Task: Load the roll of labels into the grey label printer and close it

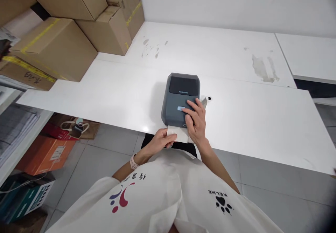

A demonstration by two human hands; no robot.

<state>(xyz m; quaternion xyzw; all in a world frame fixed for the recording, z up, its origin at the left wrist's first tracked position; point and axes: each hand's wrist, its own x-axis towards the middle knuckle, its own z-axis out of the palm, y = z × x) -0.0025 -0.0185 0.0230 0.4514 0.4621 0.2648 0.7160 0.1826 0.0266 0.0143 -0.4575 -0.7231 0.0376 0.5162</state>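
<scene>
A dark grey-blue label printer point(181, 101) sits near the front edge of the white table, its black window toward the far side. White label paper point(181, 134) sticks out of its front. My left hand point(163, 139) pinches the left part of this paper between thumb and fingers, just past the table edge. Spread over the right front of the printer lid is my right hand point(196, 121), with a fingertip at the pale rectangular button point(181, 108). A small white roll point(208, 98) with a dark core lies just right of the printer, partly hidden by that hand.
Cardboard boxes point(52, 47) with yellow tape are stacked at the table's left end. The white tabletop point(249, 121) has stained, peeled patches toward the back. An orange box point(46, 154) and a paper bag point(90, 126) stand low at left, beside a shelf.
</scene>
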